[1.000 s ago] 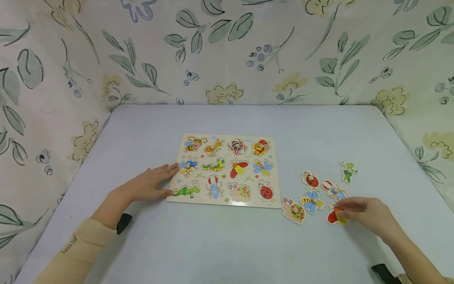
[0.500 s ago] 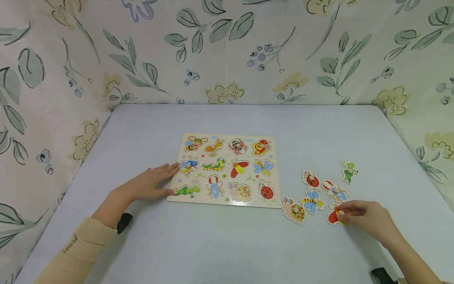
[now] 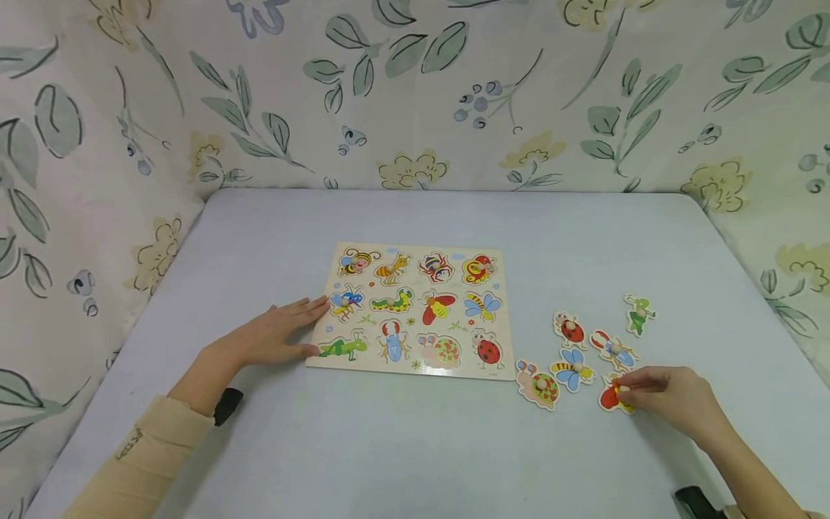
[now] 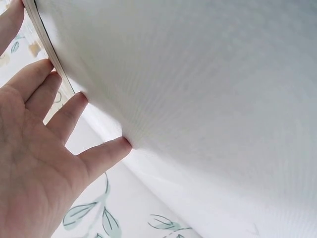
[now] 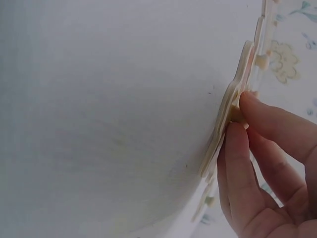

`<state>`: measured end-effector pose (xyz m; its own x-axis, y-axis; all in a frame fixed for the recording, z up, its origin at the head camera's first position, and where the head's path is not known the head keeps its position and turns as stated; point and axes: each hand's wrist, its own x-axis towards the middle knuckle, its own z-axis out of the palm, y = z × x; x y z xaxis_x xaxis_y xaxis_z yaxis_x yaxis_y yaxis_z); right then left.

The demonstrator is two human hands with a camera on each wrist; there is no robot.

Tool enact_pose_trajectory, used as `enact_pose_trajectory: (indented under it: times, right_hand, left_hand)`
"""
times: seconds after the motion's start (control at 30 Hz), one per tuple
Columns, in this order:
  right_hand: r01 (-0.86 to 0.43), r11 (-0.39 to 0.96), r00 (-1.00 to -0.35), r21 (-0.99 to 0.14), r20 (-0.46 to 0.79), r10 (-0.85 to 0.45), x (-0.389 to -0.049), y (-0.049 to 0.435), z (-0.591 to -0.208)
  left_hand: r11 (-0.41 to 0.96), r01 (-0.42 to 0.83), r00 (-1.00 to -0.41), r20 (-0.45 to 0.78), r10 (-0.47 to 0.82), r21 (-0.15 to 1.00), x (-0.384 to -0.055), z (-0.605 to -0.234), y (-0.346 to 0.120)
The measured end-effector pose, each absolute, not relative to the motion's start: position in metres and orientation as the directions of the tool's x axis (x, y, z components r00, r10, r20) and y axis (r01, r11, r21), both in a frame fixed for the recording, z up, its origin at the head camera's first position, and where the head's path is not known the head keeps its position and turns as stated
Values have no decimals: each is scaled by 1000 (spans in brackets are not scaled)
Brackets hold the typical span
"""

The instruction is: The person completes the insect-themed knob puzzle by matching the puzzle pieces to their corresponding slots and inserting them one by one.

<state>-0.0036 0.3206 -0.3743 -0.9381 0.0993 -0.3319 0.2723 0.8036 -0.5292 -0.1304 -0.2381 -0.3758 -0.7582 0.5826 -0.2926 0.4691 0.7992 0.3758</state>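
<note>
left hand (image 3: pixel 275 335): spread, touching the left edge of the pale, rectangular wooden board printed with insects (image 3: pixel 369 362) — probably to steady it.
right hand (image 3: pixel 668 396): pinching the red-and-yellow flat wooden insect piece (image 3: pixel 609 398), right of the board; its knob presumably gives the handiest hold.
right wrist view: reveals the small round wooden knob (image 5: pixel 238 115) between fingertips — mostly hidden from the head.
left wrist view: shows fingers spaced apart; the board's pictures are out of sight.

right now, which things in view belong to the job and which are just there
Job:
puzzle board, touched by left hand
red-winged piece, pinched by right hand
ladybird piece, stag beetle piece, blue-winged piece, snail piece, green insect piece

Just there:
white table
floral cloth
black object by left wrist
</note>
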Motion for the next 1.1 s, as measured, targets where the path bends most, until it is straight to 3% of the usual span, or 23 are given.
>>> enact_pose_trajectory:
  times: [1.1]
  right_hand:
    - [222, 822, -954, -524, -290, 72, -9, 312, -370]
  left_hand:
    - [796, 468, -759, -287, 584, 384, -131, -377, -239]
